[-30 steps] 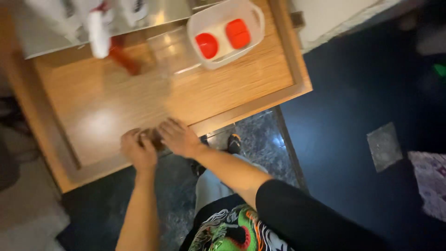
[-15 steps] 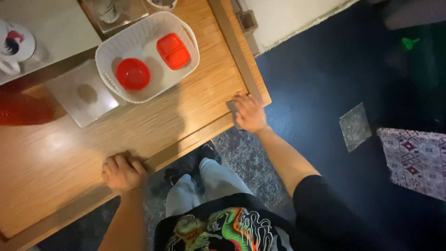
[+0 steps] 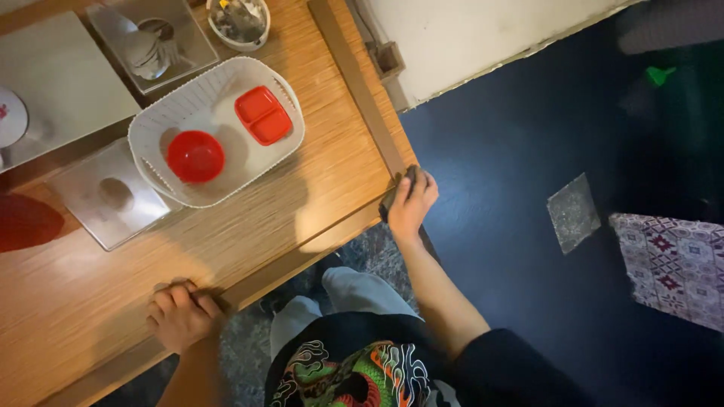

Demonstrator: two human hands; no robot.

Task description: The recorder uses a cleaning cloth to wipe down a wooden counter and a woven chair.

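The right hand [image 3: 411, 203] presses its grip around a small dark cloth [image 3: 392, 197] at the right corner of the wooden surface [image 3: 302, 203]. The left hand [image 3: 179, 315] is curled, fingers together, on the near edge, holding nothing I can see. To wipe well, keep the cloth flat along the rim, clear of the white basket [image 3: 290, 147].

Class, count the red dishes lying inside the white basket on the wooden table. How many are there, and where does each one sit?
2. A round red bowl sits at the left side of the white basket; a red two-part tray lies toward its upper right. None seems hidden.
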